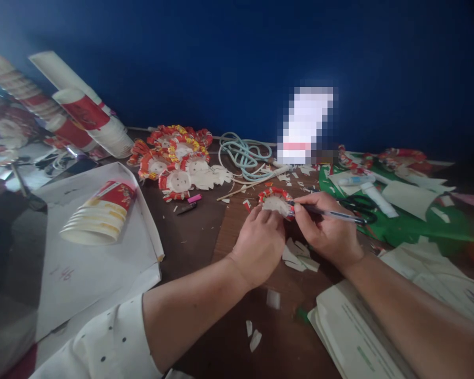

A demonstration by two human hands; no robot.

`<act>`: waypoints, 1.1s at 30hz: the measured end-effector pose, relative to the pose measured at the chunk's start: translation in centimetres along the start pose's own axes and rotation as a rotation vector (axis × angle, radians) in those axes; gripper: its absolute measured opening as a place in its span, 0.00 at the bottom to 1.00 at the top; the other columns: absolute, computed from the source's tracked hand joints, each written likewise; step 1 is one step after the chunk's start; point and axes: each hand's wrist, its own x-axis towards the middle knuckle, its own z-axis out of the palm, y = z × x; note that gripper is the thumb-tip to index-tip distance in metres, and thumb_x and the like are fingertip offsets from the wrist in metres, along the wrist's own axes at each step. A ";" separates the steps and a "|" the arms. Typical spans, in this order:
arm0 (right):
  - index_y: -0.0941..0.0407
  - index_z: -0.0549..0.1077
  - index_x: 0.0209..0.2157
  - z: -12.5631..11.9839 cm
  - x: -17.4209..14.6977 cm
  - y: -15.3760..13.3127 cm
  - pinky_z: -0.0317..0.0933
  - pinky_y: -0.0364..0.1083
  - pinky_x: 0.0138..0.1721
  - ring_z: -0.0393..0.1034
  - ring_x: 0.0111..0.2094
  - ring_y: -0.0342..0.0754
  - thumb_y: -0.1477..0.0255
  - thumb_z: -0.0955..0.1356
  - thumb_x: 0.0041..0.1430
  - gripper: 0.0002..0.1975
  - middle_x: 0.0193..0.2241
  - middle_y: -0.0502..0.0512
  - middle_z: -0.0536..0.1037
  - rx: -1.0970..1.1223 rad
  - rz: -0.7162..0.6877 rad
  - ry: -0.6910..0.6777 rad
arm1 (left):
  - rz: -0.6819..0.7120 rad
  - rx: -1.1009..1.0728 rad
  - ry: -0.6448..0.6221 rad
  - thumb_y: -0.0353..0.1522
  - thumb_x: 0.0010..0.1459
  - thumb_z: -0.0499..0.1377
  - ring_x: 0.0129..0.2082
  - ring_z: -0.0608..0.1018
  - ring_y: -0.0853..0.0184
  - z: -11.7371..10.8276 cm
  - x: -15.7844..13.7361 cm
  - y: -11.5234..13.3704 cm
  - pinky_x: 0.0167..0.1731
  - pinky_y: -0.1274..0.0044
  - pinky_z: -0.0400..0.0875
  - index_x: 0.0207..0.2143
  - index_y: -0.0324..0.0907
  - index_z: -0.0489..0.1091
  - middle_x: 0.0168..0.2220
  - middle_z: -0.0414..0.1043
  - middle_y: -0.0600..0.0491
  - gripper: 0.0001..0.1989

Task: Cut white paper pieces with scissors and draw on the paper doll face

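Note:
In the middle of the table lies a small paper-cup craft piece (274,204), a white round with a red curled rim. My left hand (260,245) holds it down, the curled fingers covering its near edge. A clear-barrelled pen (342,215) is gripped in my right hand (329,229), its tip end at the right side of the piece. Whether the tip touches the paper is hidden by my fingers. White paper scraps (298,255) lie just below the hands.
Similar finished-looking craft pieces (177,158) are piled at the back left, beside a coiled pale-blue cord (245,155). Stacked paper cups (112,213) lie on a white box lid (98,284). On the right are green sheet material (414,226), a glue bottle (379,197) and papers (351,321).

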 end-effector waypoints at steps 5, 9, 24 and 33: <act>0.55 0.74 0.36 -0.1 0.1 -0.1 0.67 0.45 0.38 0.74 0.34 0.48 0.71 0.66 0.58 0.05 0.32 0.53 0.79 -0.008 -0.025 -0.020 | 0.001 0.002 -0.012 0.29 0.62 0.50 0.45 0.73 0.62 -0.2 0.0 0.1 0.59 0.64 0.57 0.42 0.36 0.73 0.43 0.73 0.47 0.13; 0.55 0.75 0.36 -0.2 0.2 -0.2 0.67 0.46 0.40 0.74 0.35 0.48 0.73 0.66 0.58 0.06 0.32 0.54 0.79 0.008 -0.064 -0.021 | -0.014 -0.006 -0.033 0.28 0.62 0.49 0.45 0.73 0.61 -0.4 -0.1 0.2 0.59 0.62 0.57 0.43 0.36 0.73 0.43 0.73 0.46 0.14; 0.55 0.74 0.36 -0.2 0.2 -0.5 0.68 0.47 0.38 0.75 0.35 0.49 0.69 0.66 0.59 0.07 0.33 0.55 0.79 -0.012 0.017 -0.020 | -0.025 -0.059 0.002 0.30 0.63 0.49 0.46 0.71 0.61 -1.2 -0.4 0.5 0.49 0.66 0.64 0.44 0.37 0.71 0.45 0.73 0.46 0.13; 0.56 0.73 0.35 0.1 0.1 -0.1 0.67 0.46 0.36 0.73 0.32 0.49 0.69 0.67 0.58 0.06 0.30 0.55 0.78 -0.016 0.013 -0.006 | -0.048 -0.037 -0.026 0.29 0.62 0.50 0.46 0.70 0.61 -1.2 -0.3 0.4 0.46 0.68 0.65 0.44 0.37 0.70 0.44 0.72 0.46 0.12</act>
